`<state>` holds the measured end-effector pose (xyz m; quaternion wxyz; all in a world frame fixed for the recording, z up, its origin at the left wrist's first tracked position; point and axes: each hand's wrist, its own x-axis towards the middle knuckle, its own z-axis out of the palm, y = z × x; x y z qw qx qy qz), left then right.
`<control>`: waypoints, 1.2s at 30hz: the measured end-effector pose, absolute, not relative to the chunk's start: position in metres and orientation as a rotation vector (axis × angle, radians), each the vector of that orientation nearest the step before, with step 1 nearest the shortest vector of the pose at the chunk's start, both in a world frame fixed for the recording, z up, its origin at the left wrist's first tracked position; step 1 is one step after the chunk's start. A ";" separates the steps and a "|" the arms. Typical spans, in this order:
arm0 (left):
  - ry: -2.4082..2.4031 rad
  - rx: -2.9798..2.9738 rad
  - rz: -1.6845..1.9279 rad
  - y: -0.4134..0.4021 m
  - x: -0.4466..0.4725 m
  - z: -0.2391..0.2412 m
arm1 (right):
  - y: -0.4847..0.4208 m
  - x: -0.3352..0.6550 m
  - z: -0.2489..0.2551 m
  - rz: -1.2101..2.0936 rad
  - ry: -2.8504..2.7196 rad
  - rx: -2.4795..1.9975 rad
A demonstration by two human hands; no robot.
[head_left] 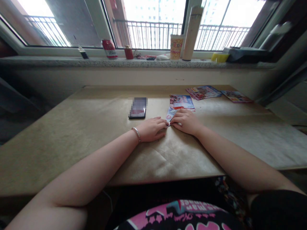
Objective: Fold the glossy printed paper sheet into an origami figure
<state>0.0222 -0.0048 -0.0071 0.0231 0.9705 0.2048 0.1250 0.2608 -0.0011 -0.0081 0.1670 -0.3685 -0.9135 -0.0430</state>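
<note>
Both hands rest together on the brown paper-covered table (pixel 72 134). My left hand (pixel 152 128), with a bracelet at the wrist, lies knuckles up, its fingers pinching the near edge of a small folded colourful paper (pixel 170 113). My right hand (pixel 187 121) presses and pinches the same paper from the right. Just beyond the hands lies a colourful printed sheet (pixel 181 101). A phone (pixel 137 108) lies flat to the left of the paper.
Two more colourful sheets (pixel 203 92) (pixel 236 95) lie at the table's far right. On the window sill stand a red can (pixel 109 48), a small red item (pixel 129 52), a patterned cup (pixel 176 46), a tall cream flask (pixel 192 32) and a yellow object (pixel 219 57).
</note>
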 end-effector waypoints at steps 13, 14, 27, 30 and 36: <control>0.667 2.914 0.378 -0.003 0.021 -0.010 | 0.002 0.263 -0.013 -0.085 -2.619 -0.964; 0.670 2.916 0.374 -0.003 0.021 -0.010 | 0.003 0.264 -0.014 -0.056 -2.613 -0.953; 0.710 2.925 0.369 -0.007 0.025 -0.009 | 0.016 0.282 -0.013 0.085 -2.531 -0.941; 0.716 2.907 0.366 -0.006 0.024 -0.010 | 0.024 0.294 -0.019 0.040 -2.486 -0.924; 0.724 2.888 0.377 -0.006 0.024 -0.012 | 0.035 0.313 -0.023 -0.044 -2.463 -0.975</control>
